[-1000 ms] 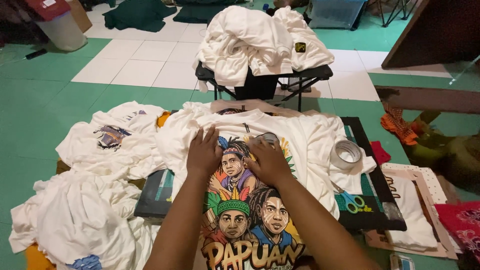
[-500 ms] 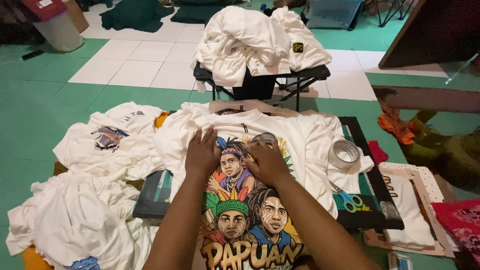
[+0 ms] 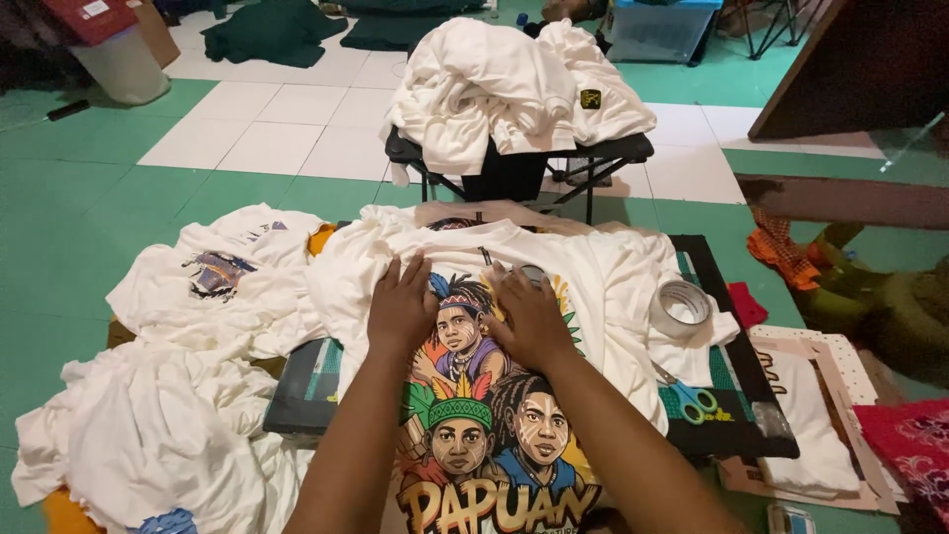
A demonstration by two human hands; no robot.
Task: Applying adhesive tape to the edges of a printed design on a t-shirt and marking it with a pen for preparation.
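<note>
Both hands, left hand and right hand, press flat with fingers released on the printed white shirt; a tape roll, possibly touching it, sits to its right

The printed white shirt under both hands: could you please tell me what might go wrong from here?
1. The left hand and right hand press flat on the printed white shirt; uneven pressure could crease the coloured print.
2. The tape roll rests on the shirt's edge and might roll off if the cloth shifts.
3. The scissors lie close beside the shirt and could snag it.
</note>
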